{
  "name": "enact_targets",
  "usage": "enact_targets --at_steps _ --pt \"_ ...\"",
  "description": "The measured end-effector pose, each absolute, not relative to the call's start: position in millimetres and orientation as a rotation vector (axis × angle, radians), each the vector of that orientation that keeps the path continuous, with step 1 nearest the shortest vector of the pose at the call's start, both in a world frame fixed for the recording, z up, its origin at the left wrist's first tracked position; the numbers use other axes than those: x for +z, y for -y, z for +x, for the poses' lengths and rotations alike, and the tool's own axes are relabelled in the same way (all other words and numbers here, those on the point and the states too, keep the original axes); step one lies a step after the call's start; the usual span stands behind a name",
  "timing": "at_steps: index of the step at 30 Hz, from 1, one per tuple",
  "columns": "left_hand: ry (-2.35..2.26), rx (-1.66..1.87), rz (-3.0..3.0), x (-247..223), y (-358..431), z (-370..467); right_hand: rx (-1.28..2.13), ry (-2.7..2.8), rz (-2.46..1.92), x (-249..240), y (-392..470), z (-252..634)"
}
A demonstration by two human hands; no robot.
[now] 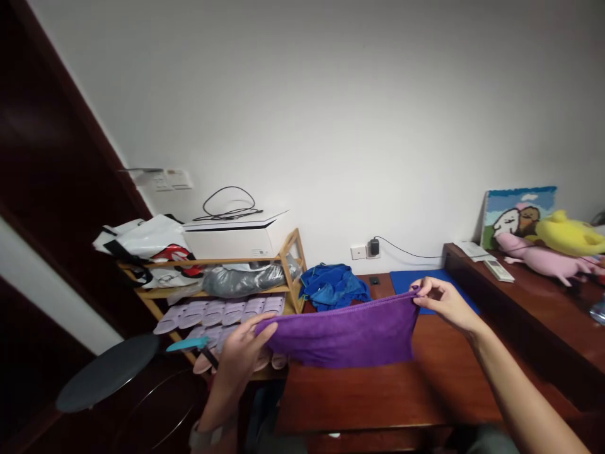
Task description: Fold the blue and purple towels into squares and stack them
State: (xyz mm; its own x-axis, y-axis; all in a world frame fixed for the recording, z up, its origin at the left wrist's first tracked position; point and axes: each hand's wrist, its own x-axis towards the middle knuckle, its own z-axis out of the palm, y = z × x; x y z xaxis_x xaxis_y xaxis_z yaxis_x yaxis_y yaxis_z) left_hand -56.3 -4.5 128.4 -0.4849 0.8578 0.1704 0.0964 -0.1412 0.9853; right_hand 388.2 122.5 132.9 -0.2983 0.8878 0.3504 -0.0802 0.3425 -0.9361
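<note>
A purple cloth (pixel 343 337) is stretched between my two hands above the brown wooden table (pixel 373 397). Its top edge slopes up slightly to the right, and the lower part hangs down. My left hand (pixel 243 347) pinches the cloth's upper left corner between thumb and fingers. At the upper right corner, my right hand (pixel 442 302) is closed in a pinch, with a small bit of cloth poking out above the fingertips. Behind the cloth lie a crumpled blue cloth (pixel 334 285) and a flat blue mat (pixel 454 287), partly hidden.
On the left a wooden rack (pixel 293 271) holds lilac slippers (pixel 203 313), a white box (pixel 231 239) and bags. A round black stool (pixel 111 372) stands at lower left. To the right, a raised ledge (pixel 543 315) carries a remote control (pixel 498 271), plush toys (pixel 543 255) and a painting (pixel 515 208).
</note>
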Motion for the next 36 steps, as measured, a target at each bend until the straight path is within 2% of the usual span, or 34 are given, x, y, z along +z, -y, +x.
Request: enact_targets --at_steps 6,14,17,21,24,26,30,33,36 --pt "-1.438 1.753 1.191 164.7 -12.1 -19.1 0.971 1.459 -0.884 134.3 -67.2 441.9" --pt "-1.559 1.608 1.309 168.9 26.4 9.4 0.812 1.24 -1.026 117.6 -6.4 485.3" --pt "-1.468 1.657 1.39 160.6 -2.4 10.9 0.81 1.236 -1.035 108.2 -23.5 484.8" --pt "-1.342 1.592 1.517 134.7 -91.1 5.5 0.9 1.242 -1.034 85.7 -101.2 460.3" --pt "-1.488 1.523 1.621 102.7 -151.6 6.5 0.877 1.214 -1.127 58.0 -166.7 425.0" --pt "-1.64 1.554 1.689 71.8 -167.7 13.4 0.719 1.217 -1.227 29.4 -188.2 399.4" --pt "-1.736 1.52 1.822 -26.6 -135.1 29.0 0.596 1.291 -1.282 -65.6 -157.9 361.9" --pt "-1.807 0.959 2.314 -116.5 -87.0 29.6 0.481 1.765 -1.392 -147.5 -108.5 353.4" --pt "-1.92 0.55 2.442 -176.8 -49.1 25.6 0.393 2.115 -1.531 -192.5 -75.8 360.3"
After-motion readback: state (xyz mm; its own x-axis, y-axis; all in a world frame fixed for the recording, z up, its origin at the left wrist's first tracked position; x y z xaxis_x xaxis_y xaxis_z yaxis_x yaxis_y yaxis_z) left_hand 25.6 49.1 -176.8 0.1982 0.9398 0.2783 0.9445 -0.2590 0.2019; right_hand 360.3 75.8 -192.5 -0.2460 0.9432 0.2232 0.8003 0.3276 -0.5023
